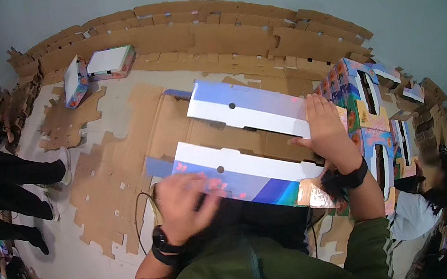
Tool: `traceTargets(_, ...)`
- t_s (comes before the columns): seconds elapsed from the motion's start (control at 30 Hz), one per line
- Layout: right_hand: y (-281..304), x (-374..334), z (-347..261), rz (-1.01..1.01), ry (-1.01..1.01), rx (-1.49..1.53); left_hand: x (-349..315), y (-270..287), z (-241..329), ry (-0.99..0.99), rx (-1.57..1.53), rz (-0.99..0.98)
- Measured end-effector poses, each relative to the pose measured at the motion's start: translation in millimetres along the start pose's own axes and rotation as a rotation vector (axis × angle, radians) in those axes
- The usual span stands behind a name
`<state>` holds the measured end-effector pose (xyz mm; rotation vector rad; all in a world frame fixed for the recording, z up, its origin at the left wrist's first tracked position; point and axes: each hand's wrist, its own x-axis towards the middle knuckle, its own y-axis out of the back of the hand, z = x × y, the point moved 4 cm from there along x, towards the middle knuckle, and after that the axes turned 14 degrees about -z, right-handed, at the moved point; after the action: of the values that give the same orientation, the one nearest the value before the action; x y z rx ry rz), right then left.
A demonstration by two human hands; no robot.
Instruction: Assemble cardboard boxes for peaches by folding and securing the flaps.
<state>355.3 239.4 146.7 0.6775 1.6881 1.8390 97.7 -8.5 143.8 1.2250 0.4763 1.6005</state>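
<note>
A cardboard box (280, 142) lies in front of me with its long flaps partly folded in and a gap between them. Its flaps are blue and white with pink flowers, and each has a round hole. My right hand (325, 128) rests on the box's right end, fingers stretched out flat and the thumb spread toward the gap. Over the near left part of the box is my left hand (187, 204), its loosely bent fingers apart and slightly blurred, nothing visible in them. Brown cardboard shows inside the gap. Both wrists wear dark bands.
Stacked colourful boxes with handle slots (360, 93) stand close on the right. Flattened cardboard (104, 189) covers floor to the left, and cardboard stacks (206, 36) line the far wall. Two finished-looking boxes (110, 61) sit far left. Other people stand at left and right.
</note>
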Motion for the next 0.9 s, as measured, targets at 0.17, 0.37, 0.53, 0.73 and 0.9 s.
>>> traceTargets(0.17, 16, -7, 9, -0.004, 0.027, 0.069, -57, -12, -87, 0.733, -0.376, 0.142)
traceTargets(0.37, 17, -19, 2, -0.007, 0.009, 0.066, -56, -56, -109, 0.678, -1.078, 0.424)
traceTargets(0.53, 17, -16, -5, -0.031, -0.008, 0.054, -45, -45, -88, 0.55, -1.015, 0.384)
traceTargets(0.73, 9, -12, -8, 0.02, -0.046, -0.017, -29, -40, -59, 0.403, -0.242, 0.108)
traceTargets(0.9, 7, -6, -12, 0.009, -0.1, -0.019, -17, -34, -55, 0.493, -0.404, 0.023)
